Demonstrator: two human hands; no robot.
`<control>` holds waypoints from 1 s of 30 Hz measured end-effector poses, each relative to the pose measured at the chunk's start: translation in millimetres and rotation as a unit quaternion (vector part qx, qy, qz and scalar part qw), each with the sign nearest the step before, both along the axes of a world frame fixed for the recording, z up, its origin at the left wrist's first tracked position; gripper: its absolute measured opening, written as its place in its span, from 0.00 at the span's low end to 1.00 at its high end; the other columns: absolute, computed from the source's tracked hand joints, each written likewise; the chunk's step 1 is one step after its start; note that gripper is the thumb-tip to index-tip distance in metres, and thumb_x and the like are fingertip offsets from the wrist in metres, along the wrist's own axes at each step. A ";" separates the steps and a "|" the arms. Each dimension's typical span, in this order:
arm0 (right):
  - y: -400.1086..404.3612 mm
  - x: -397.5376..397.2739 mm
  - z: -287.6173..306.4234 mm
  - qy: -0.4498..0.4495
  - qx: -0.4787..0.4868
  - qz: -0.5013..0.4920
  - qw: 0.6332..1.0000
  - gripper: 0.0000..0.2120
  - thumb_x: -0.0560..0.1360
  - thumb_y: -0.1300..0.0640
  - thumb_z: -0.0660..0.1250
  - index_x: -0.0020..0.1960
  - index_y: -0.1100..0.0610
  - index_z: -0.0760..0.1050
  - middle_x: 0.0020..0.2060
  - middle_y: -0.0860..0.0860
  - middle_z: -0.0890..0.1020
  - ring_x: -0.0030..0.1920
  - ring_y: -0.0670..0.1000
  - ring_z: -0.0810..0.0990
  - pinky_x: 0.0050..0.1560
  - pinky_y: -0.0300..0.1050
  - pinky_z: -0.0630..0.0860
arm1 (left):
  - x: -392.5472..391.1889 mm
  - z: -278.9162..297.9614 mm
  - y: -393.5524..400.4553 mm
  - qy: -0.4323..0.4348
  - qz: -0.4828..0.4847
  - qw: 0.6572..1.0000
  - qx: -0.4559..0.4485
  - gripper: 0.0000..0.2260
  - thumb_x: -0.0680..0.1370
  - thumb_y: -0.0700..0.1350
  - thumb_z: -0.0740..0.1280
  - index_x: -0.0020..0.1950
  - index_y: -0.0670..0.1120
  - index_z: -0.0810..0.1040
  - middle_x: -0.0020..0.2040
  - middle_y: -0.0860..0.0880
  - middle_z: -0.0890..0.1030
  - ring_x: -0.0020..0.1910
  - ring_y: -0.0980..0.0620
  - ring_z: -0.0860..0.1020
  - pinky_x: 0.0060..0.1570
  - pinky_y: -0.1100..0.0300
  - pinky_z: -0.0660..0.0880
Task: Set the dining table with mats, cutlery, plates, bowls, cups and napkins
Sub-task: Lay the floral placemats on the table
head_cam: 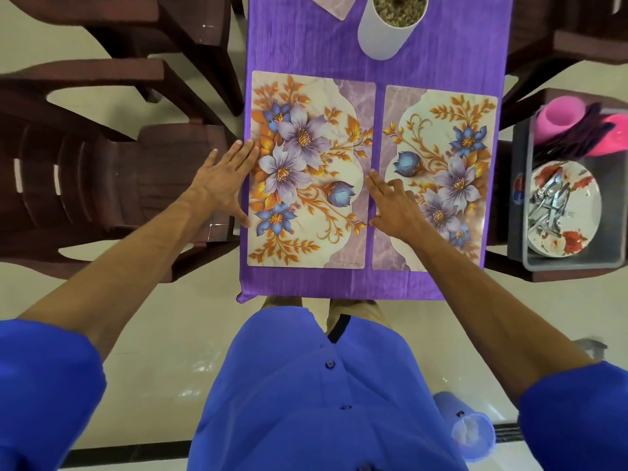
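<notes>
Head view: two floral mats (307, 168) side by side; both hands' fingers (249, 149) flat, spread.

The person wears a bright blue button-front shirt (319, 396) with small dark blue buttons down its placket and short loose sleeves ending well back from the left hand (221, 181) and right hand (396, 207). Both forearms are bare. Tan trousers (353, 312) show below the hem.

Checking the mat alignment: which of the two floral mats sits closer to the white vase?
The left mat, touched by the left hand. Its far edge reaches nearer the white vase than the right mat.
</notes>
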State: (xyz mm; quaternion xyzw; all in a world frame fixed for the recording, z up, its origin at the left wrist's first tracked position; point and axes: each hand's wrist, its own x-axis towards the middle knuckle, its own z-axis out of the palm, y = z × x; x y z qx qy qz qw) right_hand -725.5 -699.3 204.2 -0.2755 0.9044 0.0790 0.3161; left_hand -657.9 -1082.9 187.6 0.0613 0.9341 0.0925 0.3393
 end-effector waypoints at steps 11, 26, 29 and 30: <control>-80.1 28.6 60.6 0.008 -0.150 -0.029 0.988 0.45 0.75 0.43 0.74 0.84 0.54 0.55 0.79 0.56 0.66 0.75 0.63 0.66 0.62 0.63 0.76 | 66.0 80.7 -9.1 0.127 0.048 0.990 0.037 0.63 0.66 0.79 0.66 0.85 0.47 0.38 0.86 0.48 0.39 0.84 0.49 0.36 0.82 0.44 0.40; -326.5 147.1 108.9 -0.064 -0.280 0.247 0.926 0.41 0.74 0.28 0.61 0.79 0.52 0.66 0.78 0.53 0.69 0.74 0.59 0.70 0.71 0.60 0.71 | 279.0 163.1 -116.6 0.216 0.281 0.934 -0.053 0.38 0.81 0.60 0.66 0.85 0.49 0.54 0.84 0.48 0.60 0.84 0.47 0.54 0.80 0.47 0.53; -399.4 188.5 116.5 -0.094 -0.281 0.319 0.900 0.39 0.74 0.29 0.62 0.77 0.50 0.69 0.74 0.50 0.74 0.72 0.55 0.73 0.71 0.57 0.72 | 335.2 173.8 -168.2 0.202 0.308 0.928 -0.062 0.36 0.82 0.61 0.65 0.85 0.50 0.55 0.84 0.48 0.61 0.84 0.47 0.54 0.81 0.47 0.51; -421.6 201.2 122.6 -0.097 -0.286 0.331 0.894 0.38 0.74 0.29 0.62 0.77 0.49 0.70 0.74 0.49 0.75 0.71 0.54 0.74 0.70 0.56 0.72 | 350.4 177.0 -183.6 0.194 0.311 0.928 -0.065 0.36 0.82 0.62 0.64 0.85 0.50 0.56 0.84 0.48 0.61 0.84 0.46 0.54 0.81 0.47 0.50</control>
